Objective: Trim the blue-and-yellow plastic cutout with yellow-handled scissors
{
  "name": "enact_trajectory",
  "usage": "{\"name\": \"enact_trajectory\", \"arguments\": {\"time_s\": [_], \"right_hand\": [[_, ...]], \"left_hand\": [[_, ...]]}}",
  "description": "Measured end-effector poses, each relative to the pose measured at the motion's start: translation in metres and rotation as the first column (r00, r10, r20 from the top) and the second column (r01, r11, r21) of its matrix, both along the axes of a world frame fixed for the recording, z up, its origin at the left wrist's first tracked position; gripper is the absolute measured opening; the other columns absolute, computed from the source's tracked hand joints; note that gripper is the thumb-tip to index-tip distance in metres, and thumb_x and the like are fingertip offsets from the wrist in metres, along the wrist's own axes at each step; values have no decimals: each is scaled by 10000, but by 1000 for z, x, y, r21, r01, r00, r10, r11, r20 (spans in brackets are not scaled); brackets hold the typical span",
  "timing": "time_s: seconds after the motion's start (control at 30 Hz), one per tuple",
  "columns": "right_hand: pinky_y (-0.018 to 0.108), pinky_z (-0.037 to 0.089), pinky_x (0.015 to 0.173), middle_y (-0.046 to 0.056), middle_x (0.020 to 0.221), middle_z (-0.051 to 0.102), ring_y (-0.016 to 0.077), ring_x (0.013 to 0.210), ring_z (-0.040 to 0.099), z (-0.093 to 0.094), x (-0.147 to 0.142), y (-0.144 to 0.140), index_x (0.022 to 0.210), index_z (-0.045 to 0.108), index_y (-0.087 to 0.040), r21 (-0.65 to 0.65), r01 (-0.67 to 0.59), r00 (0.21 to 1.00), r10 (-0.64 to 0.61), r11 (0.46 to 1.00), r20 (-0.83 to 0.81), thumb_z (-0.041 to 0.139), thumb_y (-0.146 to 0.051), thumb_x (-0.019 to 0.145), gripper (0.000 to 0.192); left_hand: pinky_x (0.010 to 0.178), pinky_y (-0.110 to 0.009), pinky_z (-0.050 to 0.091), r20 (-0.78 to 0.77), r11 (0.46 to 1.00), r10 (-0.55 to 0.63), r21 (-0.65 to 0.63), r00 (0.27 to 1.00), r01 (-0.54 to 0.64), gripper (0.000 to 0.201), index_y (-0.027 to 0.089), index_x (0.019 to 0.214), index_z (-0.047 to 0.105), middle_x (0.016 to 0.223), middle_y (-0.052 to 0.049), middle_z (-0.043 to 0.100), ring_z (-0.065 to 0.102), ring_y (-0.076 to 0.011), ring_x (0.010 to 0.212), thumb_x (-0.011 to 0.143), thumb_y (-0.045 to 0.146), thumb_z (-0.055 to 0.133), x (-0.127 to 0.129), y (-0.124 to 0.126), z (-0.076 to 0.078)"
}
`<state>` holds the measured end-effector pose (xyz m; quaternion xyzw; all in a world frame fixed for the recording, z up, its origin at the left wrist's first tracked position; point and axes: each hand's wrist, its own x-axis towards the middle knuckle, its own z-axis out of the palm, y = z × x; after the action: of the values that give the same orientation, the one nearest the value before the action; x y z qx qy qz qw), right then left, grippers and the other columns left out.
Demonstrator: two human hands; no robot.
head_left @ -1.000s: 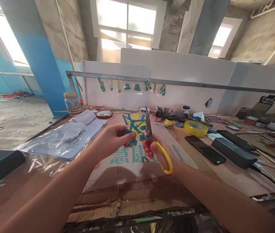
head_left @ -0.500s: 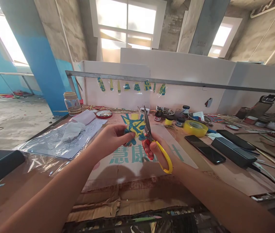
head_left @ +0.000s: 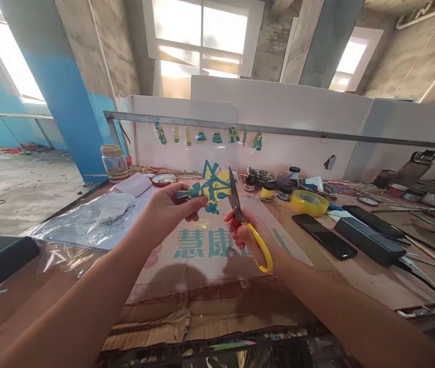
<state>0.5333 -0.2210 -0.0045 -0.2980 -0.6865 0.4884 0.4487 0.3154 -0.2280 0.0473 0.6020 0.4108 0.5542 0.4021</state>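
The painted cut-out [head_left: 211,188], a yellow shape with blue lines, is held up above the middle of the bench [head_left: 355,286], pinched at its left end between thumb and fingers of the left hand [head_left: 169,208], which is closed on it. Just to its right the scissors [head_left: 240,214] are gripped by the right hand [head_left: 248,236], fingers through the red and yellow handles, the blades pointing up and standing slightly apart beside the cut-out's right edge; whether the blades touch it cannot be told. The shape looks largely freed from its sheet already, with pointed tips showing, so the trimming is judged well advanced, with edge work probably left on the right side. Beneath the hands a flattened cardboard sheet [head_left: 217,260] with green characters is laid on the bench. To the left, a drawing under clear plastic [head_left: 87,225] is seen; to the right, two dark phones [head_left: 324,236], well apart from the hands. Farther off a roll of yellow tape [head_left: 309,203], small paint pots [head_left: 268,191] and a glass jar [head_left: 114,163] are set out. At the far end, finished painted pieces [head_left: 217,137] are hung from a metal rail [head_left: 317,134].
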Motion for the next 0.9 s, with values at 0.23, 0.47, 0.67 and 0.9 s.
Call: {"name": "enact_trajectory", "arguments": {"time_s": [0.23, 0.47, 0.67, 0.9], "right_hand": [[268, 298, 536, -10, 825, 416, 107, 610, 327, -5, -1, 2, 995, 545, -218, 7, 5, 1000, -5, 1000, -21, 599, -868, 690, 720], [237, 278, 508, -45, 763, 394, 86, 571, 297, -9, 2, 8, 1003, 554, -213, -9, -26, 999, 25, 1000, -43, 665, -782, 727, 642], [236, 304, 539, -23, 817, 455, 100, 622, 386, -8, 3, 8, 1003, 572, -219, -41, -50, 999, 51, 998, 11, 721, -687, 745, 555], [271, 337, 571, -8, 826, 462, 118, 654, 403, -2, 0, 0, 984, 560, -207, -42, -59, 997, 61, 997, 47, 652, -794, 714, 653]], "left_hand": [[514, -179, 457, 5, 999, -49, -17, 999, 49, 293, 187, 751, 647, 653, 32, 689, 563, -68, 514, 734, 393, 854, 2, 0, 1], [518, -192, 415, -19, 1000, 15, -9, 1000, -15, 198, 185, 780, 686, 627, 32, 641, 522, -76, 530, 755, 326, 822, 1, 2, 2], [529, -206, 373, -10, 984, 170, 57, 985, -169, 248, 190, 671, 652, 573, 37, 572, 487, -84, 548, 806, 370, 756, -4, 2, 3], [521, -218, 367, -147, 930, 356, 147, 923, -336, 317, 196, 591, 597, 539, 38, 555, 481, -88, 534, 848, 352, 700, 1, -9, 11]]}}
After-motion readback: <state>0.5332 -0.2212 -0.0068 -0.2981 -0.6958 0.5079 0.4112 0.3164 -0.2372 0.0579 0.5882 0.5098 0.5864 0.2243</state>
